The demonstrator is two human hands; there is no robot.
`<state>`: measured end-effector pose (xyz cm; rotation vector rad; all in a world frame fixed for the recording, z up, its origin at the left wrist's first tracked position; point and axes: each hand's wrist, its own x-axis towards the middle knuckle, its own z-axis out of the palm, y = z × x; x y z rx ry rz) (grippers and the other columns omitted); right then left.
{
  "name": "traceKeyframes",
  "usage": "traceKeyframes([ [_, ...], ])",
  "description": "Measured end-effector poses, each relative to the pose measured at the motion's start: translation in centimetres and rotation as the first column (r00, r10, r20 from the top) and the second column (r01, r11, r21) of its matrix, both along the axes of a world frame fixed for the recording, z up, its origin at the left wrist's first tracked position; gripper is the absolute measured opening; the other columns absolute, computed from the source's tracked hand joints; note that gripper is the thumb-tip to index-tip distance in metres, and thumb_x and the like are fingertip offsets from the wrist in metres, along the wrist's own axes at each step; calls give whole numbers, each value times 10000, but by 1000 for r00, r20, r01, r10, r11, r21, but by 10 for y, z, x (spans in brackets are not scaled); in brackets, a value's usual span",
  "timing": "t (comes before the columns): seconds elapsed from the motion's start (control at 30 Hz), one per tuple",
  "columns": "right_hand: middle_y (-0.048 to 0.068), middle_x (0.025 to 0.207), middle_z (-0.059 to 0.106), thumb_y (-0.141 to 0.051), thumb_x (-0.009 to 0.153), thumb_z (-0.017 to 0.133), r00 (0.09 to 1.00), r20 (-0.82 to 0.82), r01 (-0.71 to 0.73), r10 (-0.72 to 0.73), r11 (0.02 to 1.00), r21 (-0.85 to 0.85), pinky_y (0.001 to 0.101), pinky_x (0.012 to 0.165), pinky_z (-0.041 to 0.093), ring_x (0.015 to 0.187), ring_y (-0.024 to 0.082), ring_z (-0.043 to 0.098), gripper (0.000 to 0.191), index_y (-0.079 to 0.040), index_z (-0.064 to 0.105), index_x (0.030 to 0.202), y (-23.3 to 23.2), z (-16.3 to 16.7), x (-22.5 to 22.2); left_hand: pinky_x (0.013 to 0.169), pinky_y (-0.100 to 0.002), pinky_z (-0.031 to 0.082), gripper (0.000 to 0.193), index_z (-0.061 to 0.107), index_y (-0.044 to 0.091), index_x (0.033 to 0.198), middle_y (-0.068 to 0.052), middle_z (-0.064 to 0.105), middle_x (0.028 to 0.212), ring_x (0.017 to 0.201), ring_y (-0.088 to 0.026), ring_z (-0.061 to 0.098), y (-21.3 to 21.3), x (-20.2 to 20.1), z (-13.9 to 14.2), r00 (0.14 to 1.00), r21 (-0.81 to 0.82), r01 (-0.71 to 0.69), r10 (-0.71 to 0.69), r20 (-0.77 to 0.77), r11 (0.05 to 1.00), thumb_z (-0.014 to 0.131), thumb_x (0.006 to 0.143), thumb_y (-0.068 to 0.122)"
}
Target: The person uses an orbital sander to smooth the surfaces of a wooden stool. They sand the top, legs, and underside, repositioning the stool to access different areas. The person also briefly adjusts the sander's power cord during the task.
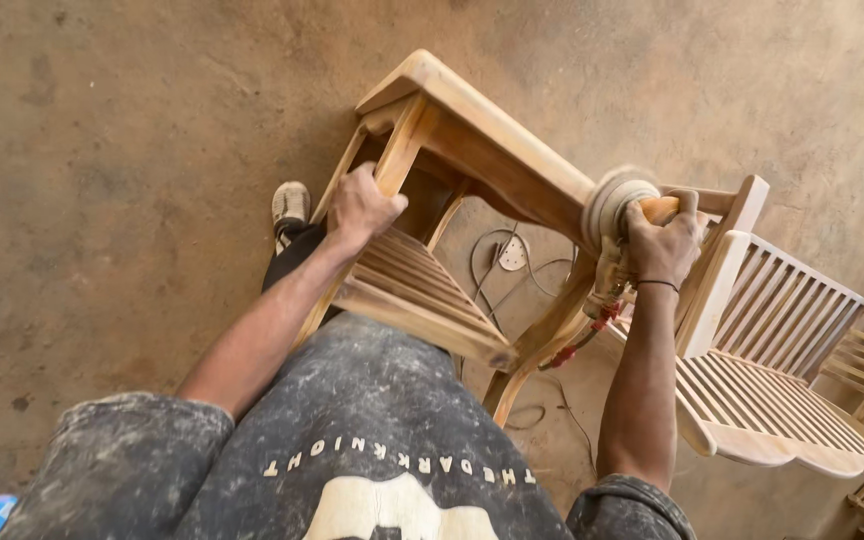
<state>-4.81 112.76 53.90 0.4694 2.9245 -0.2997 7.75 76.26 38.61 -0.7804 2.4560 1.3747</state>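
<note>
An unfinished wooden chair point(472, 130) stands tipped on the concrete floor in front of me. My left hand point(360, 205) grips one of its upright rails above the slatted seat point(422, 290). My right hand point(664, 240) is closed around the orange handle of a dusty disc sander point(612, 205). The sander's round pad presses against the side of the chair's broad top rail. A red-taped cord hangs below the sander.
A second slatted wooden chair point(782, 370) lies at the right, close to my right arm. A white plug socket point(512, 253) with coiled cable lies on the floor under the chair. My shoe point(290, 203) shows beside the chair leg. More wooden frames sit at the far right edge.
</note>
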Motion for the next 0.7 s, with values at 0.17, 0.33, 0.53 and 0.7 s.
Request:
traceKeyframes([
  [0.17, 178, 1243, 498, -317, 888, 817, 955, -108, -283, 275, 957, -70, 445, 801, 646, 1026, 344, 654, 477, -140, 557, 1246, -82, -20, -26, 668, -455, 574, 440, 676, 13, 1032, -185, 718, 810, 717, -318, 699, -2, 0, 10, 991, 82, 6, -18, 136, 997, 685, 686, 284],
  [0.33, 146, 1236, 525, -314, 879, 841, 868, -135, -493, 478, 863, -112, 409, 749, 672, 963, 392, 725, 410, -210, 573, 1171, -223, -13, -52, 635, -452, 601, 400, 654, 38, 1009, -150, 709, 791, 678, -292, 698, -4, -5, 16, 988, 162, -25, 0, 152, 986, 677, 708, 301],
  [0.53, 162, 1272, 490, -297, 899, 770, 858, -12, -512, 514, 851, -116, 401, 628, 653, 879, 369, 741, 388, -203, 552, 1206, -330, 13, -45, 781, -438, 581, 480, 707, 84, 1076, -178, 760, 919, 840, -324, 735, -4, -3, 15, 982, 126, -70, 46, 182, 990, 746, 648, 296],
  [0.7, 154, 1222, 525, -296, 848, 829, 862, -172, -500, 478, 857, -125, 421, 682, 677, 859, 363, 733, 424, -200, 597, 1189, -230, -11, -22, 776, -443, 610, 558, 711, 56, 1122, -201, 756, 953, 865, -345, 754, -2, 9, 11, 996, 114, -22, 12, 87, 993, 754, 655, 359],
])
